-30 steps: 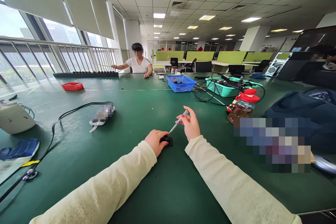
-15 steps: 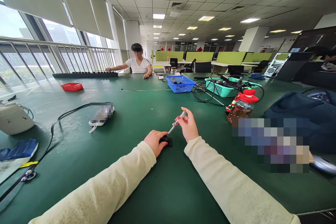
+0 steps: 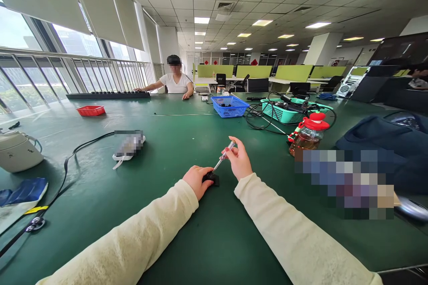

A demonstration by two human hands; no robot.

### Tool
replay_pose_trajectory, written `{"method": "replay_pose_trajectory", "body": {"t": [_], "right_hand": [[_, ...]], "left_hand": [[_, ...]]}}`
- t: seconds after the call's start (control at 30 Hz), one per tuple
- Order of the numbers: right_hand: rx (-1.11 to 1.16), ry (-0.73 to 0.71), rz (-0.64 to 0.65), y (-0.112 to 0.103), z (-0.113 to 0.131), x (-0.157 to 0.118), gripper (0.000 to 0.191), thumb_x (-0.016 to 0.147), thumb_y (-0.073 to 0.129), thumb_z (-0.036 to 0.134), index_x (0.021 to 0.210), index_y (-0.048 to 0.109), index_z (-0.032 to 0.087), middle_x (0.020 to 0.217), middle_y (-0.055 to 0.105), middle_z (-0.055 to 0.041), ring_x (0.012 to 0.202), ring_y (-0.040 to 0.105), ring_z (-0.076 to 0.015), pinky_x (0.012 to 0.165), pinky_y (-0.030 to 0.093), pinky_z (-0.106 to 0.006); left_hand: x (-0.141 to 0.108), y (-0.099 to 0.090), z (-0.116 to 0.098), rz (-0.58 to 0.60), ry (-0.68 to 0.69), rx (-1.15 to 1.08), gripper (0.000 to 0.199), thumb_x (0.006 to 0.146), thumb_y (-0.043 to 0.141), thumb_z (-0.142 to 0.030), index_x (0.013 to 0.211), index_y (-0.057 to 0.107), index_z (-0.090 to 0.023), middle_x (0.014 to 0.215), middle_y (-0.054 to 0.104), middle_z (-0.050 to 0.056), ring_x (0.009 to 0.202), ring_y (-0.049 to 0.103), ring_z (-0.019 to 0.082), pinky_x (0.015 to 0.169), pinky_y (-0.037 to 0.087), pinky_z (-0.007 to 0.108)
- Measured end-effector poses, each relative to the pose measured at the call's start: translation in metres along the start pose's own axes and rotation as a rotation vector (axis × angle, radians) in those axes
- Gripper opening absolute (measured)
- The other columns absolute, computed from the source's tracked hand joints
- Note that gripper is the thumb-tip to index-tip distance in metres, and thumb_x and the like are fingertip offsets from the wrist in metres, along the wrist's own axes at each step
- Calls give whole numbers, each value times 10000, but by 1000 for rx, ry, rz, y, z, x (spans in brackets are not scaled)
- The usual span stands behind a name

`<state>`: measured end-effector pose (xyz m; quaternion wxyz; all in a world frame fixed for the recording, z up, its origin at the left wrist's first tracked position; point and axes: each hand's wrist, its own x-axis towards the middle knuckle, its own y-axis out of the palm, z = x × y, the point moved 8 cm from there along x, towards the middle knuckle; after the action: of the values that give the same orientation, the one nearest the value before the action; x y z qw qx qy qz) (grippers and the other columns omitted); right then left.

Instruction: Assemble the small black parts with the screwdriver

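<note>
My left hand [image 3: 198,181] is closed round a small black part [image 3: 213,180] and holds it against the green table [image 3: 187,240]. In my right hand [image 3: 240,159] is a screwdriver [image 3: 226,153] with a clear handle, pinched between thumb and fingers while the index finger rests on its top end. The shaft slants down to the left, and its tip meets the black part beside my left thumb. What lies under my left fingers is hidden.
Farther off are a blue basket [image 3: 230,107], a green basket [image 3: 284,115] with cables and a red tray [image 3: 91,111]. A red-lidded jar [image 3: 309,136] stands right, near a dark bag [image 3: 377,142]. Across the table sits a person [image 3: 176,81]. A white pot [image 3: 18,151] is left.
</note>
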<state>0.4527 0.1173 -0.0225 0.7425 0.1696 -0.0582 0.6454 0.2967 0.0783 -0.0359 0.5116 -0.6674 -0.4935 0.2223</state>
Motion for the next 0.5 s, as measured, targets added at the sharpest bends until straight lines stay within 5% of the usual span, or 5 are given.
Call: {"method": "replay_pose_trajectory", "body": {"t": [0.5], "right_hand": [[-51, 58, -38, -5, -7, 1, 501, 751, 604, 402, 1198, 455, 231, 741, 659, 28, 616, 665, -165, 782, 527, -402]], "left_hand": [[0, 0, 2, 9, -23, -5, 387, 802, 613, -250, 1188, 635, -225, 1065, 721, 50, 1061, 585, 253, 984, 464, 394]]}}
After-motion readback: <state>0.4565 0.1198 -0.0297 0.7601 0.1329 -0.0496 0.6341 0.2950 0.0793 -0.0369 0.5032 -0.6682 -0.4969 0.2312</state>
